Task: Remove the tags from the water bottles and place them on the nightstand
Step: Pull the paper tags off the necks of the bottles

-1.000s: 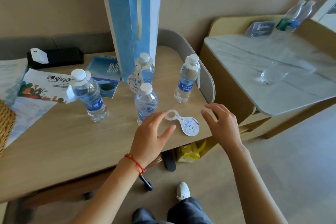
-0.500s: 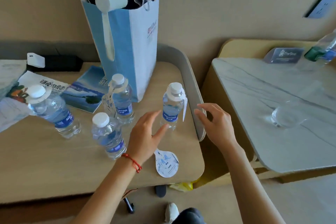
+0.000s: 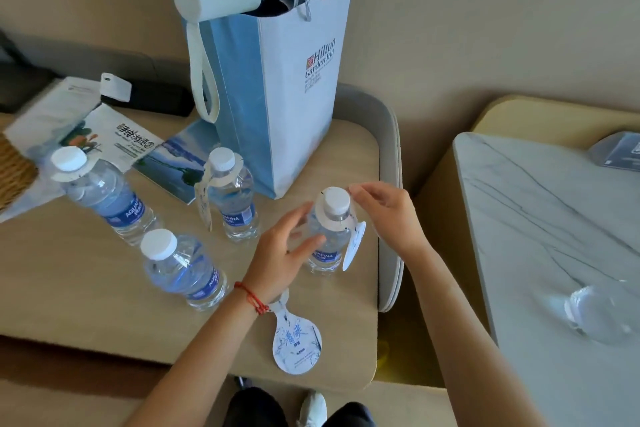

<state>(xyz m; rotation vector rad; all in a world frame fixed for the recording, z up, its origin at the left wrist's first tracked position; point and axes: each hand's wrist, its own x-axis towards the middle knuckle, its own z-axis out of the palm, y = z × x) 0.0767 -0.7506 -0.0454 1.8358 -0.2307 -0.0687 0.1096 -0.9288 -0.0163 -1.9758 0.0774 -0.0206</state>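
Both hands have closed in on the rightmost bottle (image 3: pixel 329 236) — a sec ago they hovered over the loose tag (image 3: pixel 297 340) near the table's front edge, half a sec ago they were mid-reach; now they bracket the bottle. Left hand (image 3: pixel 282 251) has fingers straight and spread, tips touching or just beside the bottle's body, prob. steadying it, not curled round it. Right hand (image 3: pixel 384 211) is up at the neck w/ fingertips drawn together at the collar of that bottle's tag (image 3: pixel 353 246); looks like a pinch on the ring's edge, but can't tell for sure that it has contact. The tag itself is not off yet: ring round the neck under the cap, paddle hanging down the bottle's right side.

Meaning for the task — one tag done, this is no. 2 starting; the front-left bottle (image 3: pixel 180 267) shows a bare neck, so its tag is likely the loose one; the middle bottle (image 3: pixel 230 198) and the far-left bottle (image 3: pixel 100 194) both wear theirs. Loose tag lies on the wooden table (image 3: pixel 86 288), partly under the left wrist; no tag shows on the marble-topped stand (image 3: pixel 540 218) to the right, if that is the nightstand. View also sits closer vs. earlier: paper bag (image 3: pixel 277 97) fills more of the frame.
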